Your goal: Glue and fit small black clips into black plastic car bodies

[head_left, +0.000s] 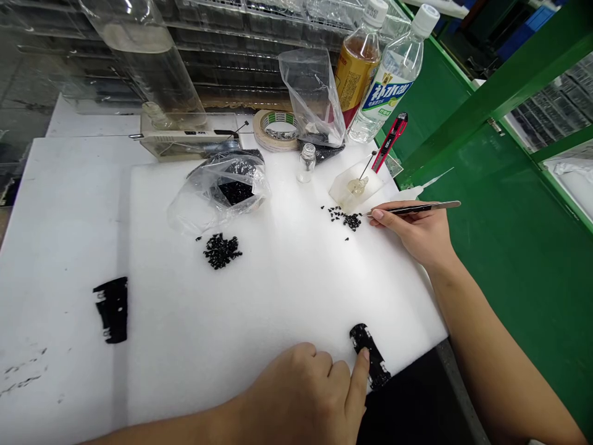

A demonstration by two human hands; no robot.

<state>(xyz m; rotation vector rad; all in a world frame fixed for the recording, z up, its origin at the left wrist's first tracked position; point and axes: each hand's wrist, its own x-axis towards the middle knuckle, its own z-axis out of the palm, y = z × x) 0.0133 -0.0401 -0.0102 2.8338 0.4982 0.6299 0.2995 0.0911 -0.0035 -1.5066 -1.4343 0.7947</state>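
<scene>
My right hand (412, 228) holds black tweezers (421, 208), their tips at a small pile of tiny black pieces (352, 221) on the white foam sheet (278, 278). Near the sheet's front edge, my left hand (319, 383) rests its extended index finger on a black curved part (370, 355); the other fingers are curled in, and nothing shows between them. A larger heap of black pieces (222, 251) lies at centre left. Farther left is another black part (112, 309), with small light spots along its edge.
Behind the heap lies a clear bag (238, 185) of black pieces. Along the back stand a tape roll (278, 130), a small glass vial (306, 162), a brown-drink bottle (354, 68) and a clear bottle (391, 80). A red knife (391, 141) leans near a clear block (354, 185).
</scene>
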